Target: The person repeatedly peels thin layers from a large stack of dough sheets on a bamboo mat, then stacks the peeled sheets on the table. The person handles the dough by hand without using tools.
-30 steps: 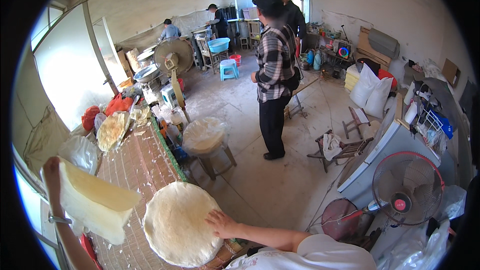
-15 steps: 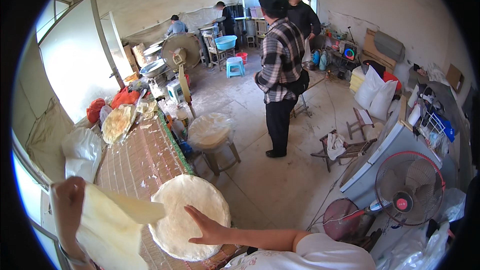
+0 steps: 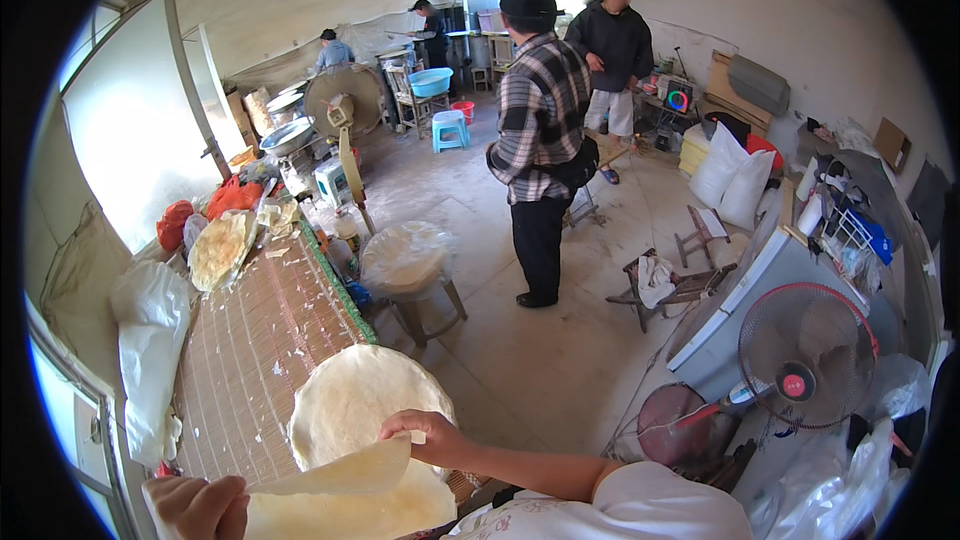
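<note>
A thin, pale yellow pancake (image 3: 340, 505) hangs between my two hands at the lower edge, folded or curled along its upper side. My left hand (image 3: 200, 508) is closed on its left end. On the other side my right hand (image 3: 425, 435) pinches the upper right edge between thumb and fingers. Just beyond, a round stack of pale pancakes (image 3: 365, 395) lies on the woven mat (image 3: 240, 340); the held pancake and my right hand cover its near part.
Browned flatbread pieces (image 3: 222, 248) lie at the mat's far end. A plastic-covered stool (image 3: 408, 260) stands beside the table. A pedestal fan (image 3: 800, 365) is at right. One person in a plaid shirt (image 3: 545, 110) stands mid-room, another in black (image 3: 612, 45) faces this way; two more people work at the back.
My right hand has left the stack's top and taken hold of the pancake's edge. My left hand has come lower, stretching the pancake across. The person in black has stepped into fuller view.
</note>
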Available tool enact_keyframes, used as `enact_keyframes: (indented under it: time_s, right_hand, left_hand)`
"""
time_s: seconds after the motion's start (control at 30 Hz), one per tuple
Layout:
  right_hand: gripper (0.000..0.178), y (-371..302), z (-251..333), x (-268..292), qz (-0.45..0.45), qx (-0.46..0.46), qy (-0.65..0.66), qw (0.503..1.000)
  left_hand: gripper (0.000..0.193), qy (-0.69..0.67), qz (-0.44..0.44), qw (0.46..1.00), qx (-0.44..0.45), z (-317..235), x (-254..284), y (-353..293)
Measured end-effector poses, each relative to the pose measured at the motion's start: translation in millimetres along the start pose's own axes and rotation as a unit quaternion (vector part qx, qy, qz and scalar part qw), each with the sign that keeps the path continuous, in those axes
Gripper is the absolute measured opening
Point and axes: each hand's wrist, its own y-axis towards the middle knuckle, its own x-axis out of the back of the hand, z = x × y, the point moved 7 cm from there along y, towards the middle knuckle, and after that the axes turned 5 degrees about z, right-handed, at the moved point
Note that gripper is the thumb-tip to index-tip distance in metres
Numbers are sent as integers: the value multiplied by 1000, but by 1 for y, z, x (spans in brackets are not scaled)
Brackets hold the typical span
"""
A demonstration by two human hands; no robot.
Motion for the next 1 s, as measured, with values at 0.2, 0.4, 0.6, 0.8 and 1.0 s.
enact_keyframes:
  time_s: [0.2,0.4,0.6,0.8,1.0]
  right_hand:
    - [17,-14,8,12,-4,3,-18,1000]
    - [20,-24,15,22,-9,9,-74,997]
    - [21,-31,16,23,-2,18,-113,993]
    - [21,-37,17,26,11,-13,-122,992]
    - [20,-34,21,23,11,6,-126,992]
  left_hand:
    - [12,-77,104,986,-102,-22,12,9]
    - [13,-78,96,983,-134,-27,7,3]
    - [13,-83,89,982,-141,-23,2,-3]
    - [13,-96,80,980,-152,-25,0,-3]
    - [13,-93,76,983,-138,-20,0,-10]
